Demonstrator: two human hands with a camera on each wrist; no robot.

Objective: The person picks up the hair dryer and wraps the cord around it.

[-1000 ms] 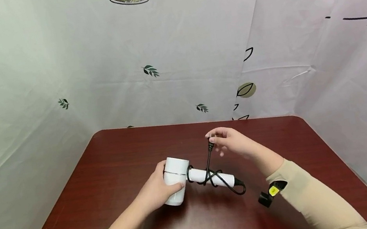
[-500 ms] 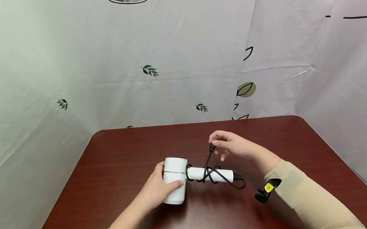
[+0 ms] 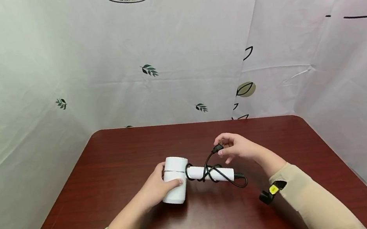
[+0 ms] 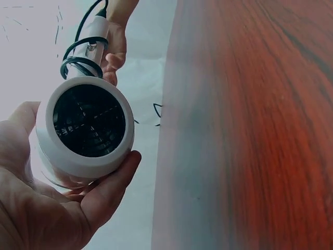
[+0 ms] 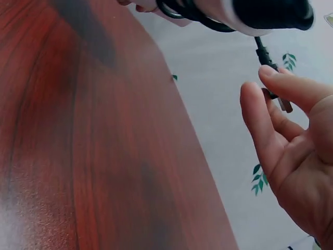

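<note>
A white hair dryer (image 3: 175, 164) is held up over the table, its handle (image 3: 196, 172) pointing right with a black cord (image 3: 209, 170) looped around it. My left hand (image 3: 155, 190) grips the barrel, thumb across the near side. In the left wrist view the round dark grille (image 4: 89, 121) at the barrel's end faces the camera, fingers curled around the white rim. To the right, my right hand (image 3: 242, 148) pinches the plug (image 3: 218, 147) at the cord's end between thumb and fingers. Metal prongs (image 5: 285, 105) show beside the fingertips in the right wrist view.
The dark red wooden table (image 3: 131, 146) has rounded far corners. Behind it and at both sides hangs a pale sheet (image 3: 165, 38) printed with leaves and jars. Black wrist cameras sit on both forearms, the right one (image 3: 266, 197) beside the tan sleeve.
My right hand has shifted slightly right and closer to me, and the plug has swung from upright to leaning right. The left hand and hair dryer have barely moved.
</note>
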